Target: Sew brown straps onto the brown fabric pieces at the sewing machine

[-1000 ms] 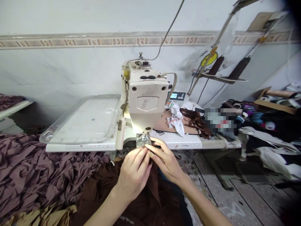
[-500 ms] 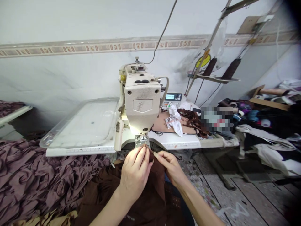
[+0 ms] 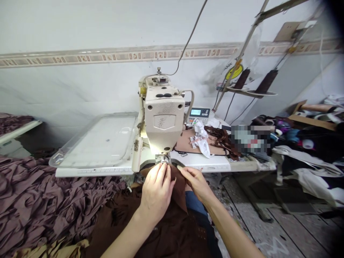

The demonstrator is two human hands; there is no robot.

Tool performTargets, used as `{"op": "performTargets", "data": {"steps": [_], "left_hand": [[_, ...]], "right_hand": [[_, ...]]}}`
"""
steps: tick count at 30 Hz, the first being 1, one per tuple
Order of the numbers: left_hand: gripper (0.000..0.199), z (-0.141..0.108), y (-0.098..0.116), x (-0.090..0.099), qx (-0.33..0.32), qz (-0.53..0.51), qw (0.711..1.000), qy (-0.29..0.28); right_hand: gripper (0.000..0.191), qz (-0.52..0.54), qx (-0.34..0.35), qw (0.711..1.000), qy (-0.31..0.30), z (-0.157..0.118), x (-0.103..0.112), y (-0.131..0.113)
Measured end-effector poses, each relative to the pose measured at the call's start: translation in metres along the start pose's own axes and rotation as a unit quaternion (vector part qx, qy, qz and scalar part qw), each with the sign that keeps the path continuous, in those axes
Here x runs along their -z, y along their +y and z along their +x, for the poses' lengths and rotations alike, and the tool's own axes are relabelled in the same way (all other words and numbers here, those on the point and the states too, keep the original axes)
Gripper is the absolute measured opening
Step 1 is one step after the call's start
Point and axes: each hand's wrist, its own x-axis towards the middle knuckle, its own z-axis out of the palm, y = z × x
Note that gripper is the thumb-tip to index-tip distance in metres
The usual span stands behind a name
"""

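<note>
A cream sewing machine [image 3: 163,122] stands in front of me, its lamp lighting the needle area. My left hand [image 3: 158,190] is closed on brown fabric [image 3: 178,191], fingertips right at the presser foot [image 3: 163,157]. Pinched between thumb and fingers of my right hand [image 3: 194,182] is the right edge of the same cloth. The fabric hangs down from the machine bed over my lap. The needle and the cloth under my left fingers are hidden.
A clear plastic lid [image 3: 99,139] lies on the left of the white table. A control panel [image 3: 199,113], white scraps [image 3: 201,138] and brown strips [image 3: 219,136] are to the right. Mauve fabric pieces [image 3: 53,208] are heaped at left. Dark thread cones [image 3: 266,81] stand on a rack.
The brown fabric has spread flatter near the presser foot, and its right edge has shifted, baring blue cloth beneath. Both hands keep their grip; the view has moved slightly.
</note>
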Motion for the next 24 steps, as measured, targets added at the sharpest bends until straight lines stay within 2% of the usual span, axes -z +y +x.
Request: {"op": "performTargets", "data": {"steps": [3, 4, 6, 7, 9, 11, 12, 14, 17, 21, 24], "left_hand": [[0.036, -0.01, -0.013, 0.005, 0.033, -0.091, 0.995, 0.032], [0.036, -0.014, -0.02, 0.006, 0.072, -0.121, 0.989, 0.047], [0.036, -0.022, -0.035, 0.006, 0.193, -0.185, 0.962, 0.056], [0.037, -0.026, -0.042, 0.006, 0.262, -0.237, 0.935, 0.035], [0.04, -0.031, -0.05, 0.004, 0.371, -0.371, 0.85, -0.042], [0.041, -0.034, -0.049, 0.002, 0.414, -0.472, 0.771, -0.105], [0.041, -0.034, -0.046, 0.003, 0.421, -0.495, 0.751, -0.115], [0.04, -0.035, -0.038, 0.006, 0.431, -0.506, 0.741, -0.099], [0.035, -0.033, -0.026, 0.013, 0.45, -0.519, 0.724, -0.059], [0.033, -0.035, -0.017, 0.018, 0.461, -0.537, 0.704, -0.06], [0.036, -0.037, -0.012, 0.02, 0.471, -0.548, 0.687, -0.076]], "right_hand": [[0.042, -0.045, -0.023, 0.995, -0.085, -0.007, 0.017, 0.014], [0.041, -0.068, -0.018, 0.991, -0.109, -0.01, 0.022, 0.017], [0.038, -0.133, 0.014, 0.981, -0.141, -0.013, 0.031, 0.023], [0.037, -0.175, 0.035, 0.973, -0.147, -0.014, 0.035, 0.024], [0.036, -0.272, 0.07, 0.95, -0.137, -0.013, 0.039, 0.027], [0.03, -0.356, 0.087, 0.925, -0.101, -0.009, 0.041, 0.029], [0.026, -0.376, 0.085, 0.919, -0.08, -0.006, 0.041, 0.03], [0.02, -0.345, 0.049, 0.936, -0.051, -0.001, 0.04, 0.034], [0.034, -0.225, -0.026, 0.973, -0.035, 0.007, 0.035, 0.044], [0.059, -0.14, -0.034, 0.989, -0.031, 0.012, 0.025, 0.057], [0.06, -0.018, -0.043, 0.999, 0.003, 0.01, 0.019, 0.059]]}}
